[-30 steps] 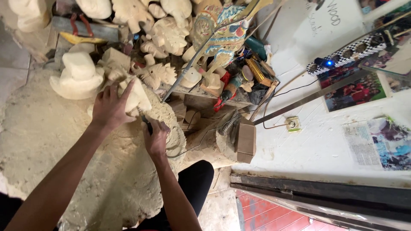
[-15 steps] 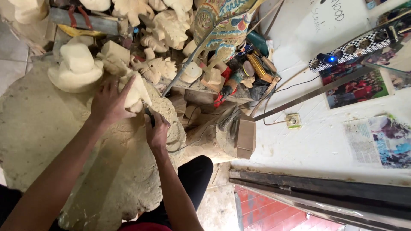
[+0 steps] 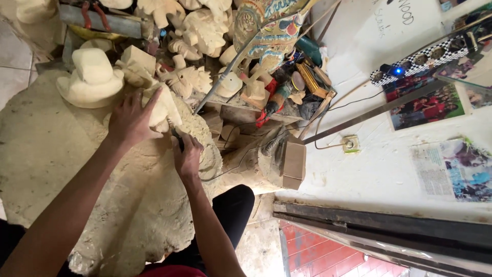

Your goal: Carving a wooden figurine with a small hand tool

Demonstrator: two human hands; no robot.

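Head view, looking down. Left hand (image 3: 132,120) spread flat, fingers apart, pressed on top of a pale unfinished wood carving (image 3: 163,110) and pinning it down; thumb points toward the carving's right side. The carving sits at the upper edge of a big sawdust-covered mound (image 3: 77,169) that fills the left half of the frame, just right of a pale hat-shaped carved piece (image 3: 92,77).

Right hand (image 3: 187,155) curled closed around a dark-handled carving tool (image 3: 176,137), only a short bit of which shows above the fist; its tip meets the lower side of the carving right under the left hand. Both hands close together, nearly touching. Forearms run in from bottom left and bottom centre.

Around: a pile of more pale carved figures (image 3: 200,28) at the top, a painted multicoloured carved figure (image 3: 269,28) upper centre, a metal rod (image 3: 230,69) leaning diagonally, a small cardboard box (image 3: 293,164) right of the mound, a thin cable (image 3: 230,166) running across the mound's right edge. White wall on the right with a wall socket (image 3: 350,144), a photo poster (image 3: 428,105) and a newspaper sheet (image 3: 453,169). Person's dark trouser leg (image 3: 233,210) at bottom centre.
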